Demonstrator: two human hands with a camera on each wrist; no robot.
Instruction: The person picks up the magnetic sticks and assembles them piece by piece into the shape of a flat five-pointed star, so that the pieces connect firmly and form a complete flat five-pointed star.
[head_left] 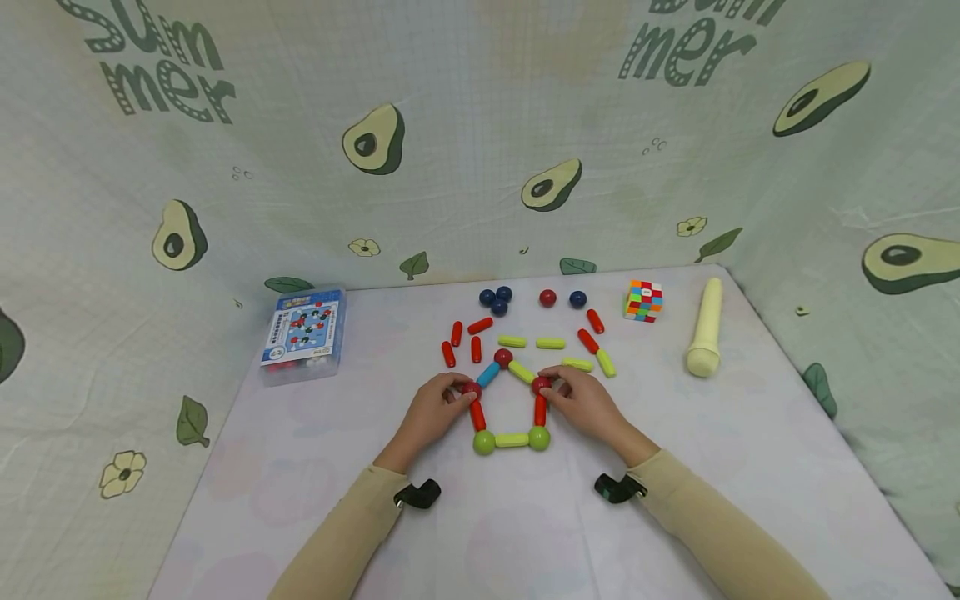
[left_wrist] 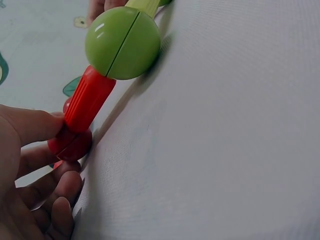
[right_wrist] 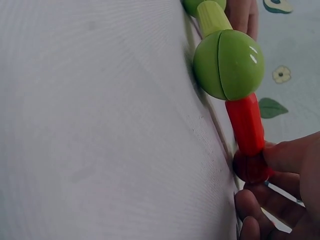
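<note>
Five-sided ring (head_left: 512, 439) of balls and rods: lay on the pale tablecloth (head_left: 525, 542), between the two hands. Corners: top red ball (head_left: 503, 358), left red ball (head_left: 471, 390), right red ball (head_left: 541, 385), left green ball (head_left: 483, 442), right green ball (head_left: 538, 437). Sides: a blue rod (head_left: 488, 374) at upper left, a yellow-green rod (head_left: 521, 372) at upper right, one red rod down each flank, another yellow-green one along the near edge.

Left hand (head_left: 437, 408): thumb and fingers grasped the left red ball — thumb lying by the end of the adjoining red rod (left_wrist: 90, 100).

Right hand (head_left: 588, 406): thumb and fingers grasped the right red ball, likewise where a red rod met it.

Loose pieces, beyond the ring: a cluster of three dark blue balls (head_left: 499, 308); one single red ball (head_left: 548, 297); one single blue ball (head_left: 577, 299); four red rods (head_left: 476, 349) at left, one more at right; three yellow-green rods (head_left: 551, 342); a red and a yellow-green rod set end to end.

Other items: lidded box (head_left: 303, 333), far left; coloured puzzle cube (head_left: 643, 301), far right — with a pale yellow club-shaped object (head_left: 705, 329) beside it; avocado-print cloth (head_left: 465, 217) hung behind
</note>
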